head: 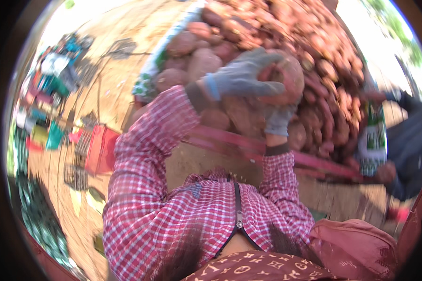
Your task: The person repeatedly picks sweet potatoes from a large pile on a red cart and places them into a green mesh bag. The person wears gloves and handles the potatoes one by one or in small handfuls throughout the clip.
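Observation:
A large reddish sweet potato is held up between my two gloved hands, above a big heap of sweet potatoes. From the left, my left hand reaches across with thumb and fingers spread around the tuber's near side. My right hand supports it from below, its fingertips hidden behind the tuber. Both gloves are grey with light blue cuffs, and motion blurs them. Larger tubers lie beneath and beside my left hand. A red rail runs along the heap's near edge.
At the right, another person in dark clothes grips a green-and-white printed sack. To the left stand a red crate and a wire basket on sandy ground, with mixed goods farther off. Green netting lies lower left.

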A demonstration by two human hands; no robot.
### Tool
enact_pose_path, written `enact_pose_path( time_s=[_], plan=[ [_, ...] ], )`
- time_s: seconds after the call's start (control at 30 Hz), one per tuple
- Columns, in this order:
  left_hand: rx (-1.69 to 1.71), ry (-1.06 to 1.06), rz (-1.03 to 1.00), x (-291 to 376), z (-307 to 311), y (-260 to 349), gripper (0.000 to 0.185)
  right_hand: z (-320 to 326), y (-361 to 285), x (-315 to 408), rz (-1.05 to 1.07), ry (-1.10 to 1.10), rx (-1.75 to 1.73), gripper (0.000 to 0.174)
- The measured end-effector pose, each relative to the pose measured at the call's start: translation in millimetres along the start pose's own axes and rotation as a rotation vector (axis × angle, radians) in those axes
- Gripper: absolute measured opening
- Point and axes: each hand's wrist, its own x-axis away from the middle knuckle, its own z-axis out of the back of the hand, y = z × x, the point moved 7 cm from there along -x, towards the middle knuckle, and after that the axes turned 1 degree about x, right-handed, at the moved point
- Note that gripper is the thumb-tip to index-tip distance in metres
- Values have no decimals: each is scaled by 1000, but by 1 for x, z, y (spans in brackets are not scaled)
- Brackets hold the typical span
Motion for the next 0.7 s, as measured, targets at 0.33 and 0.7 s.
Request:
enact_pose_path(
  time_s=[0.33,0.7],
  plan=[
    [688,-72,256,82,-83,70,58,200,64,122,-975,196,-1526,89],
    [129,243,423,136,-31,-32,46,352,134,547,-1534,936,-1050,83]
  ],
)
